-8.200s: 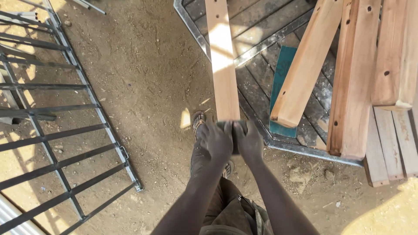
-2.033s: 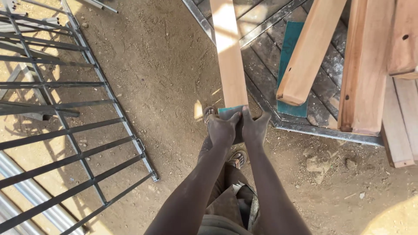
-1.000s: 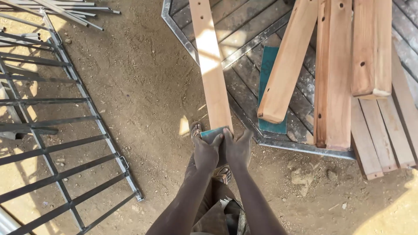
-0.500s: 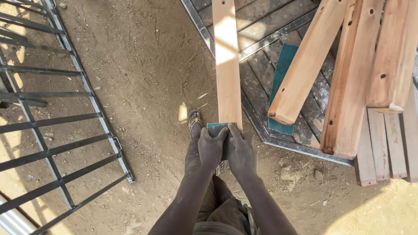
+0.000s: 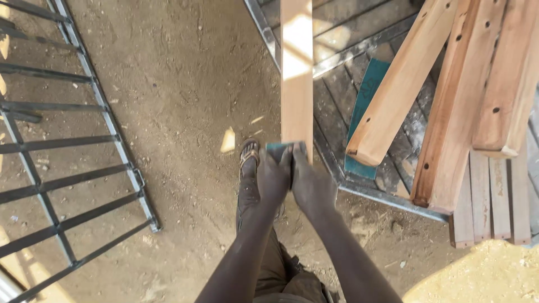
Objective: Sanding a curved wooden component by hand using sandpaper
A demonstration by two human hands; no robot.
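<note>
A long pale wooden plank [image 5: 296, 73] runs away from me, its near end at my hands. My left hand [image 5: 273, 178] and my right hand [image 5: 312, 185] sit side by side at that end, both pressing a small teal sheet, likely sandpaper [image 5: 277, 148], against the wood. Only a corner of the sheet shows above my left fingers. My sandalled foot [image 5: 249, 157] stands on the dirt just left of the plank end.
Several more planks [image 5: 457, 95] with drilled holes lean on a metal-framed slatted platform [image 5: 387, 193] at right. A teal sheet [image 5: 364, 106] lies on the slats. A black metal grille [image 5: 73, 163] lies on the sandy ground at left.
Both hands stay at the plank's near end with the sheet, shifting slightly along it between frames. The view has swayed a little; the plank keeps its place.
</note>
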